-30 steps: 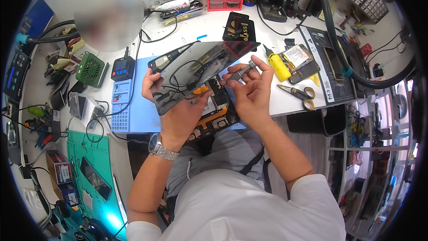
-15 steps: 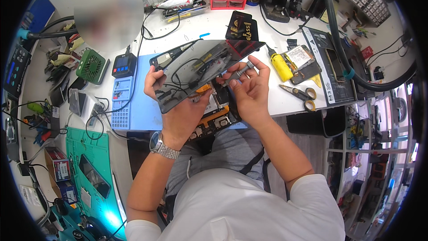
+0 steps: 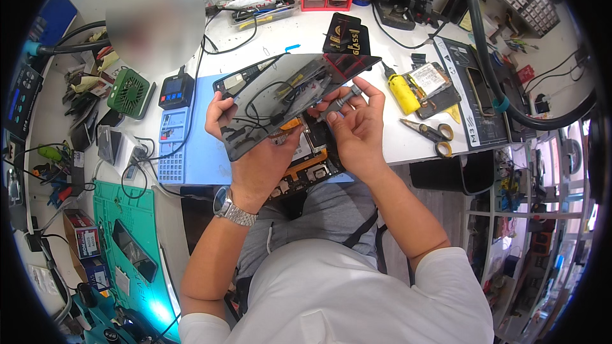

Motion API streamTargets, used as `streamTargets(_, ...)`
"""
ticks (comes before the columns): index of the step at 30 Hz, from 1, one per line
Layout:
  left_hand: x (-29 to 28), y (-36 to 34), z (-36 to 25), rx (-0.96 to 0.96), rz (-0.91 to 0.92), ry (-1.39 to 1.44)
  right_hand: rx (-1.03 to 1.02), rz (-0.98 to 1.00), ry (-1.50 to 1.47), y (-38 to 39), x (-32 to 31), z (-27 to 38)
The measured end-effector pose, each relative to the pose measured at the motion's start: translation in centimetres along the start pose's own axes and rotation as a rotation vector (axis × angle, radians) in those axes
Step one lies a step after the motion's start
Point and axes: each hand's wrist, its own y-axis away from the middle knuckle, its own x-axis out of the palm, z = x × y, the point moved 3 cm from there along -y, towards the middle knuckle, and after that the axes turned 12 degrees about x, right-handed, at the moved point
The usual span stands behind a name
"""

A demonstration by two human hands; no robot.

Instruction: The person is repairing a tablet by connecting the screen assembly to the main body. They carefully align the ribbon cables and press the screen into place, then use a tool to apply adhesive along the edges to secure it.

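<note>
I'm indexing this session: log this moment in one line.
left hand: holds tilted panel | right hand: holds gray tool | open device: partly under panel | farther right: scissors, yellow bottle

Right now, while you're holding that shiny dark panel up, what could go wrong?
The shiny dark panel is tilted up in the left hand, so it might slip and crack. The gray tool in the right hand could perhaps nick the orange strip on the opened device.
</note>
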Motion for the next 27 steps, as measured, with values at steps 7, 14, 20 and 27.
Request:
streamTargets(7, 0.0, -0.1, -0.1, 0.018, -0.043, -0.039, 0.003, -0.003, 0.008, -0.1, 0.1, 0.0)
streamTargets(14, 0.4, 0.1, 0.2, -0.086, 0.050, 0.045, -0.034, -0.025, 0.037, 0.1, 0.3, 0.2)
streamTargets(20, 0.2, -0.3, -0.2, -0.058, 0.067, -0.011, -0.035, -0.019, 0.033, 0.0, -0.1, -0.2)
streamTargets(27, 0.1, -0.3, -0.3, -0.011, -0.125, 0.037, -0.048, -0.041, -0.020, 0.1, -0.1, -0.5)
